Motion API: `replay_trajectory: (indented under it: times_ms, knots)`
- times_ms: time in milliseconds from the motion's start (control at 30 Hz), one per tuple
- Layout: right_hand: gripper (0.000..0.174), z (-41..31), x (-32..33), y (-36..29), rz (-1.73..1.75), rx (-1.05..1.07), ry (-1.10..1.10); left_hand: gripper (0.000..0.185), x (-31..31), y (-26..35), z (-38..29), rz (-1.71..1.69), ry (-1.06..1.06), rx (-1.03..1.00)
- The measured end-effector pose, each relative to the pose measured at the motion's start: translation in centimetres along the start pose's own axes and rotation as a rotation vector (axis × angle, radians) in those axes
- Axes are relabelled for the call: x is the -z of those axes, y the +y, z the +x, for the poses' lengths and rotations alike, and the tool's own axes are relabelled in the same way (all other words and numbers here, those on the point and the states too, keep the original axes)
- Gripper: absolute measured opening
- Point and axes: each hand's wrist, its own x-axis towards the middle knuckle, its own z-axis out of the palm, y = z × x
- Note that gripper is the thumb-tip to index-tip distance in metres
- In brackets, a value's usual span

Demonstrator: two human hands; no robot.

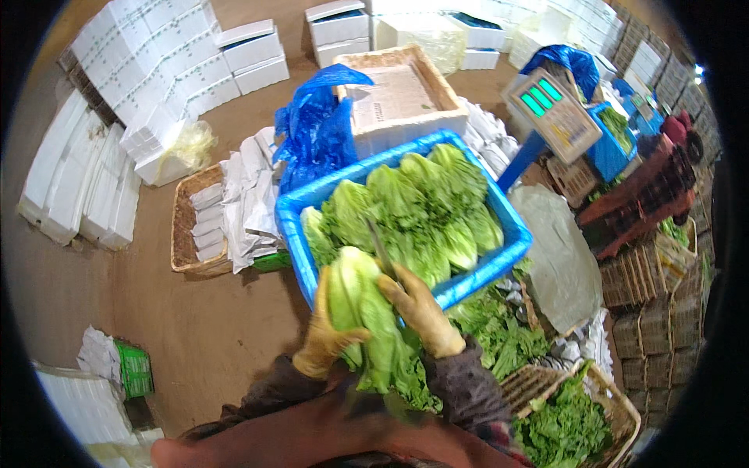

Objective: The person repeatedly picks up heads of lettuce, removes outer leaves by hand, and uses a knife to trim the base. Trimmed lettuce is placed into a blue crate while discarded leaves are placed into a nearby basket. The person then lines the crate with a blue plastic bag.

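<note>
My left hand (327, 333), in a yellowish glove, holds a head of romaine lettuce (355, 286) from its left side, its pale base up and its leaves hanging down. On the lettuce's right, my right hand (418, 310), gloved too, grips a knife (377, 243) whose blade points up and away from me. Just beyond both hands stands a crate lined with blue plastic film (485, 281), holding several lettuce heads (404, 205) packed side by side. The knife's handle is mostly hidden by my fingers.
A foam box (404, 126) stands behind the crate, beside blue plastic film (322, 117). A scale display (550, 114) rises at right. Loose leaves (497, 327) and a leaf-filled basket (626, 409) lie lower right. White packets (251, 193) are at left. A co-worker (649, 187) is at far right.
</note>
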Motion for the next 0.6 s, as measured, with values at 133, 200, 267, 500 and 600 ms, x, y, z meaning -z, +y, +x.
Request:
replay_trajectory:
  times_ms: [133, 200, 267, 500, 600]
  knots:
    - [0.072, 15.2, -4.8, 0.9, -0.562, 0.056, 0.142, 0.124, 9.0, 2.5, 8.6, 0.248, 0.1, -0.08]
    - [0.077, 20.0, -5.6, 2.9, -0.828, -0.031, 0.083, 0.119, 12.3, 1.5, 12.6, 0.307, 0.179, -0.045]
    - [0.084, 21.6, -4.4, 6.1, -0.741, -0.029, 0.178, 0.117, 13.9, -1.1, 15.8, 0.563, 0.13, -0.219]
    - [0.079, 21.9, -2.4, 13.4, -0.558, 0.054, 0.219, 0.109, 12.9, -6.7, 19.6, 1.261, 0.276, 0.068]
    - [0.072, 22.1, -2.1, 11.2, -0.515, 0.057, 0.204, 0.084, 15.1, -1.1, 19.1, 1.071, 0.09, 0.02]
